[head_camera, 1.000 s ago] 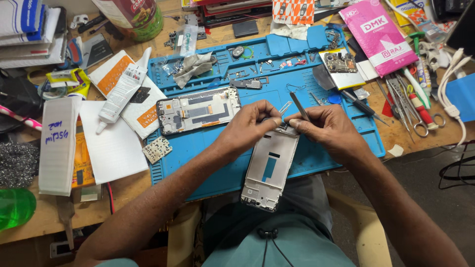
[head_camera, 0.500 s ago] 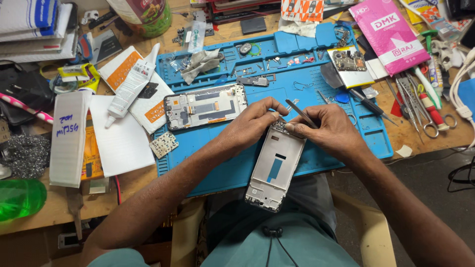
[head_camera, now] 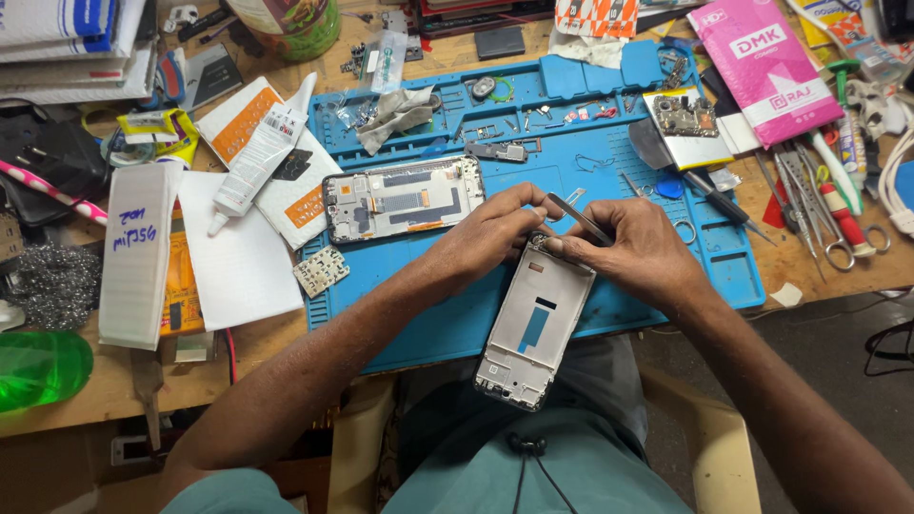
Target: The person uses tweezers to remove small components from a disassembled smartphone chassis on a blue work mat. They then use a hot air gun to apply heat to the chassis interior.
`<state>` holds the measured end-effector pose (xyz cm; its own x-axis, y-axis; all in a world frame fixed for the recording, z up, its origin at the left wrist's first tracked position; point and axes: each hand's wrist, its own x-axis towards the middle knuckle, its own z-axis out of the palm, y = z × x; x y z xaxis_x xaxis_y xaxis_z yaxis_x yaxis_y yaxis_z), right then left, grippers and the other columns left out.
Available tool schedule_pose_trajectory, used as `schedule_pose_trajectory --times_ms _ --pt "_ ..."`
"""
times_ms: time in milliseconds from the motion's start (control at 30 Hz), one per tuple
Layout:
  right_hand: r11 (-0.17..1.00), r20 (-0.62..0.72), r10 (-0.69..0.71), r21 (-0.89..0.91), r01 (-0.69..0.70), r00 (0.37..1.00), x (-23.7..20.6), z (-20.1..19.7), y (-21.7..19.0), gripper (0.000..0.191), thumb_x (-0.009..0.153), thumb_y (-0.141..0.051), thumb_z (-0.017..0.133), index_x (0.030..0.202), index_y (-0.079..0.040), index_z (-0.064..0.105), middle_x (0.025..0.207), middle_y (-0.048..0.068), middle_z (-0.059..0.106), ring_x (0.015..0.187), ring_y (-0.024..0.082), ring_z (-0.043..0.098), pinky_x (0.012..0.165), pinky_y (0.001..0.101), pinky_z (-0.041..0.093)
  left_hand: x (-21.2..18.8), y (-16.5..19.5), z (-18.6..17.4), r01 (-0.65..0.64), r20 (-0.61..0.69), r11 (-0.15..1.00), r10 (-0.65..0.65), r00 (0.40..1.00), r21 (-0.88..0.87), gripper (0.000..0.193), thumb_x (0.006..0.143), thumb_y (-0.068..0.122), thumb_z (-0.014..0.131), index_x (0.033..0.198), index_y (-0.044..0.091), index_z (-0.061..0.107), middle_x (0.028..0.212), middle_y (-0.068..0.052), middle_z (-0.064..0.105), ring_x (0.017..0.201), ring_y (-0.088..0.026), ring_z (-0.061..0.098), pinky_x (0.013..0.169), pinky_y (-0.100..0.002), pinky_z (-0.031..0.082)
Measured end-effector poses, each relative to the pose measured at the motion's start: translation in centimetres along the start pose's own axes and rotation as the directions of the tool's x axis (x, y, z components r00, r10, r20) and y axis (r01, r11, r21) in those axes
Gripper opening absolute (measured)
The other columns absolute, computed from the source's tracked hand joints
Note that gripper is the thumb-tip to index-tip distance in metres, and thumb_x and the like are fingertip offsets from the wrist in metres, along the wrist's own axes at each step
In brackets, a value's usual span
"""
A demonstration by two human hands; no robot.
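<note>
mat (head_camera: 533, 314) blue | phone frame (head_camera: 535, 328) silver-white | bottle (head_camera: 38, 366) green | pouch (head_camera: 762, 62) pink

my phone frame (head_camera: 538, 319) looks matt grey metal, my tweezers (head_camera: 578, 217) shiny steel, the mat (head_camera: 590, 176) smooth blue rubber, the bench (head_camera: 86, 385) worn wood.

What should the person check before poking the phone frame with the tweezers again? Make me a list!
1. Frame held firmly: ok. The left hand grips the top end of the white phone frame.
2. Tweezers in hand: ok. The right hand pinches the tweezers, tips pointing at the frame's top corner.
3. Frame supported underneath: not ok. Its lower end hangs past the edge of the blue work mat, over the lap.
4. Tiny part caught in the tips: cannot tell, too small and hidden by fingers.
5. Other phone body out of the way: ok. The open phone body lies apart on the mat.
</note>
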<state>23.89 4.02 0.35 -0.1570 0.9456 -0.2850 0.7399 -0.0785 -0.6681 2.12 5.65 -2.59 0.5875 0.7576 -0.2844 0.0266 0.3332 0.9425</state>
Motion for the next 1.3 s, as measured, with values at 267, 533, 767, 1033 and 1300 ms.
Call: schedule_pose_trajectory --times_ms 267,533,767,1033,1300 --pt "0.992 -0.134 -0.058 0.100 0.072 0.989 -2.1 -1.2 1.6 0.027 0.092 -0.023 0.081 0.080 0.000 0.074 0.065 0.005 0.063 0.063 0.007 0.048 0.053 0.0284 0.038 -0.2 1.3 -0.8 -0.064 0.133 0.980 0.040 0.990 0.186 0.040 0.095 0.015 0.068 0.131 0.002 0.057 0.091 -0.005 0.068 0.081 -0.013 0.064 0.068 -0.029 0.053" --pt "0.955 -0.321 -0.278 0.012 0.297 0.905 -7.7 -1.8 2.9 0.011 0.097 -0.013 0.076 0.104 -0.006 0.079 0.079 0.003 0.071 0.067 0.011 0.059 0.058 0.0281 0.045 -0.4 2.1 1.4 -0.352 0.123 0.639 0.373 0.919 0.684 0.010 0.088 0.013 0.074 0.097 0.010 0.078 0.093 -0.007 0.073 0.086 -0.024 0.071 0.077 -0.038 0.058" --pt "0.790 -0.213 -0.580 -0.380 0.481 0.786 -8.9 1.3 3.7 0.045 0.078 -0.003 0.078 0.120 -0.017 0.076 0.102 0.006 0.070 0.067 0.017 0.066 0.060 0.0341 0.056 -2.9 1.9 2.9 -0.324 0.111 0.381 0.485 0.867 0.866 0.013 0.090 0.017 0.077 0.101 0.010 0.079 0.098 -0.007 0.073 0.097 -0.027 0.062 0.085 -0.039 0.052" --pt "0.737 -0.110 -0.586 -0.485 0.471 0.803 -7.6 1.2 3.3 0.048 0.082 -0.013 0.079 0.128 -0.022 0.071 0.096 0.005 0.066 0.063 0.018 0.065 0.054 0.0334 0.054 -7.7 1.3 2.4 -0.402 0.195 0.311 0.528 0.827 0.861 0.061 0.079 0.037 0.085 0.127 0.006 0.065 0.135 -0.013 0.062 0.129 -0.032 0.054 0.104 -0.047 0.042" --pt "0.788 -0.074 -0.492 -0.460 0.409 0.867 -6.6 0.4 1.8 0.041 0.086 -0.012 0.073 0.126 -0.022 0.071 0.089 0.006 0.063 0.065 0.023 0.065 0.056 0.0378 0.055 -7.1 1.4 2.5 -0.373 0.210 0.325 0.441 0.873 0.869 0.065 0.076 0.034 0.087 0.131 0.009 0.064 0.134 -0.012 0.059 0.126 -0.031 0.052 0.107 -0.048 0.041"
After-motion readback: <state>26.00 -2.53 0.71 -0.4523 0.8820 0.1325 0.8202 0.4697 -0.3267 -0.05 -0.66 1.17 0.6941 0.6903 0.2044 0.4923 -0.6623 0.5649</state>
